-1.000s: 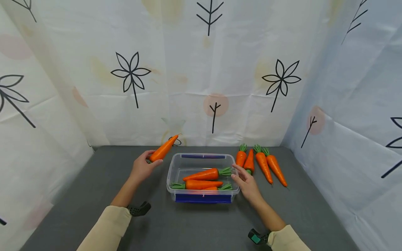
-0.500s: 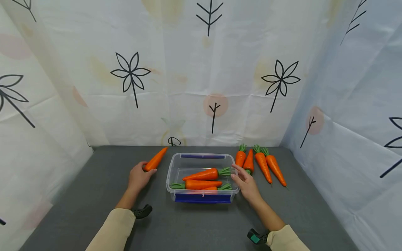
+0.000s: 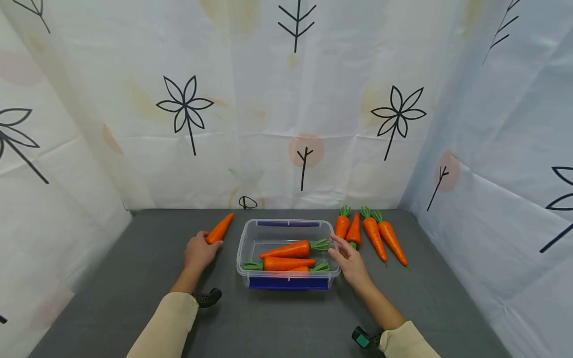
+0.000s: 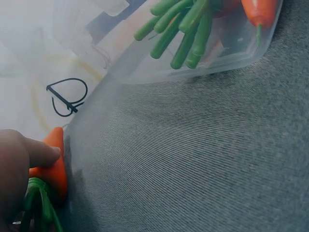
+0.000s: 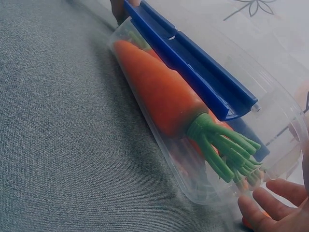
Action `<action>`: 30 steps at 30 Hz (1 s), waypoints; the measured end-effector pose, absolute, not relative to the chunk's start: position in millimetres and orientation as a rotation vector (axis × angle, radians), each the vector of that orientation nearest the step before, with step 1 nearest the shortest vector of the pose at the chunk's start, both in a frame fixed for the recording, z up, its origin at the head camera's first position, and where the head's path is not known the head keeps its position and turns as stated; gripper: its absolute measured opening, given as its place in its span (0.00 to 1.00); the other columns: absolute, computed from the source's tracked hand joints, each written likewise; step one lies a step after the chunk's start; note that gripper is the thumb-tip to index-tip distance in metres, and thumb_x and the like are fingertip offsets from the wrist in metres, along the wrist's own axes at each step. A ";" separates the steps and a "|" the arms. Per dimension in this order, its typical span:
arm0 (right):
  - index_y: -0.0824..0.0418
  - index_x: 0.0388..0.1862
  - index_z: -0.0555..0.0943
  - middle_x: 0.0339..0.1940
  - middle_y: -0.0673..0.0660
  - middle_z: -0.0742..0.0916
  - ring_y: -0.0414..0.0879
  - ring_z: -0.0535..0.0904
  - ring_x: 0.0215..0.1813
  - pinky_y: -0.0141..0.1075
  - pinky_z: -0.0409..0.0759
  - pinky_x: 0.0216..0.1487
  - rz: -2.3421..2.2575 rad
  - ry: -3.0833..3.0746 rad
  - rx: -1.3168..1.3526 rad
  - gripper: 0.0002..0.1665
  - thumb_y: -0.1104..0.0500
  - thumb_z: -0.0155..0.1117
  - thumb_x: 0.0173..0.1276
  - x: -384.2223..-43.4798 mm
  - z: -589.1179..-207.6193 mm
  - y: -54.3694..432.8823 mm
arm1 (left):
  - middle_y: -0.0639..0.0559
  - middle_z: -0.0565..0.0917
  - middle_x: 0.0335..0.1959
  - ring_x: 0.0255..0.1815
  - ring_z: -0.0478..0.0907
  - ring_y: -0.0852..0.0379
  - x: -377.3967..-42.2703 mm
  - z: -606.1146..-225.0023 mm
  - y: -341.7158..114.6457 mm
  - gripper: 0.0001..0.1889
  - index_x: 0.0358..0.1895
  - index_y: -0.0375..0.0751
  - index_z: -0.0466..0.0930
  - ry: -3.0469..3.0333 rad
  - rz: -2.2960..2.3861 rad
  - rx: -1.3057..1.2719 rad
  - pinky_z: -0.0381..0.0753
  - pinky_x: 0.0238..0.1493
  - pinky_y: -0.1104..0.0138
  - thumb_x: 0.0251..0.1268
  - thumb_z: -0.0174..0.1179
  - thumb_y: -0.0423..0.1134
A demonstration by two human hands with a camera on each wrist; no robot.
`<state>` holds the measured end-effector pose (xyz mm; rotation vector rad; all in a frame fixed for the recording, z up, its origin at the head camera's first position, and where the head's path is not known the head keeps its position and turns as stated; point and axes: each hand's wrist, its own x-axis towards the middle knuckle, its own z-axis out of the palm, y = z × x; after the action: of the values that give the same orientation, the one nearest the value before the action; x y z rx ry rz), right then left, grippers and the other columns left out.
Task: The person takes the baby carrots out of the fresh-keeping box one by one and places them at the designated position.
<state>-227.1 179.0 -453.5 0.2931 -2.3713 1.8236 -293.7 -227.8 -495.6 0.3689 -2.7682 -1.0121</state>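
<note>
at left wrist, carrot's (image 4: 57,178) leaves (image 4: 38,187) show

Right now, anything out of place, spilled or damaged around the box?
Nothing visibly spilled or damaged. One mild oddity: right of the box, the second carrot from the left lies reversed, its greens at the near end; the other three carrots there have theirs at the far end.
</note>
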 end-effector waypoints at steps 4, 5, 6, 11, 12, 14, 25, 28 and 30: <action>0.69 0.68 0.70 0.63 0.73 0.75 0.67 0.70 0.65 0.48 0.73 0.60 1.828 -2.361 0.296 0.26 0.63 0.59 0.72 -236.8 -470.0 182.6 | 0.27 0.74 0.51 0.47 0.72 0.35 -291.5 -491.7 -229.2 0.32 0.63 0.28 0.67 -2.795 -1.028 0.369 0.70 0.48 0.45 0.63 0.62 0.48; 0.67 0.68 0.71 0.63 0.72 0.76 0.66 0.70 0.65 0.45 0.73 0.60 1.833 -2.356 0.295 0.26 0.63 0.59 0.72 -239.3 -474.2 183.6 | 0.27 0.73 0.51 0.47 0.72 0.34 -290.7 -490.5 -229.9 0.33 0.63 0.27 0.66 -2.803 -1.032 0.363 0.70 0.48 0.45 0.63 0.61 0.48; 0.66 0.68 0.71 0.63 0.71 0.76 0.65 0.71 0.65 0.42 0.73 0.60 1.833 -2.353 0.295 0.26 0.62 0.59 0.72 -240.7 -476.8 184.3 | 0.26 0.73 0.51 0.47 0.72 0.34 -289.8 -489.1 -230.4 0.33 0.64 0.27 0.66 -2.812 -1.036 0.358 0.71 0.48 0.45 0.64 0.61 0.48; 0.65 0.67 0.72 0.63 0.71 0.76 0.64 0.71 0.65 0.30 0.72 0.56 1.841 -2.330 0.307 0.26 0.62 0.59 0.72 -242.5 -479.7 185.3 | 0.27 0.73 0.51 0.47 0.73 0.34 -287.0 -483.2 -232.6 0.34 0.65 0.27 0.64 -2.842 -1.050 0.328 0.71 0.47 0.44 0.64 0.61 0.49; 0.66 0.67 0.71 0.63 0.72 0.76 0.65 0.71 0.65 0.28 0.71 0.55 1.844 -2.329 0.309 0.26 0.62 0.59 0.72 -241.7 -478.2 185.1 | 0.27 0.74 0.51 0.46 0.73 0.34 -286.9 -482.5 -232.9 0.34 0.65 0.28 0.64 -2.847 -1.047 0.323 0.71 0.47 0.44 0.64 0.61 0.49; 0.68 0.67 0.71 0.62 0.74 0.76 0.67 0.70 0.65 0.27 0.71 0.54 1.846 -2.330 0.316 0.26 0.64 0.59 0.72 -238.1 -472.0 183.9 | 0.27 0.74 0.52 0.46 0.73 0.35 -287.3 -481.3 -233.1 0.35 0.65 0.28 0.64 -2.859 -1.041 0.313 0.71 0.47 0.44 0.64 0.61 0.50; 0.72 0.67 0.69 0.61 0.76 0.75 0.69 0.69 0.65 0.47 0.72 0.60 1.813 -2.391 0.289 0.26 0.65 0.57 0.73 -220.7 -445.6 176.6 | 0.28 0.69 0.58 0.53 0.67 0.30 -291.3 -465.6 -228.5 0.36 0.68 0.35 0.65 -2.908 -0.909 0.321 0.68 0.49 0.41 0.64 0.59 0.55; 0.72 0.67 0.69 0.61 0.76 0.75 0.69 0.69 0.64 0.49 0.72 0.60 1.809 -2.385 0.304 0.26 0.65 0.57 0.73 -221.7 -446.6 177.1 | 0.28 0.67 0.60 0.56 0.65 0.28 -294.1 -456.1 -226.5 0.34 0.68 0.36 0.65 -2.906 -0.858 0.307 0.65 0.53 0.38 0.66 0.57 0.54; 0.72 0.67 0.69 0.61 0.76 0.75 0.68 0.70 0.64 0.46 0.73 0.59 1.806 -2.384 0.306 0.26 0.65 0.57 0.73 -222.5 -447.0 177.5 | 0.29 0.66 0.62 0.57 0.63 0.29 -296.7 -449.2 -224.7 0.33 0.68 0.37 0.65 -2.896 -0.847 0.282 0.64 0.56 0.38 0.67 0.57 0.54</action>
<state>-222.5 177.5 -447.0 0.3058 -2.3838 1.8064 -296.7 -224.7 -449.2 0.2825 -2.8960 -0.8473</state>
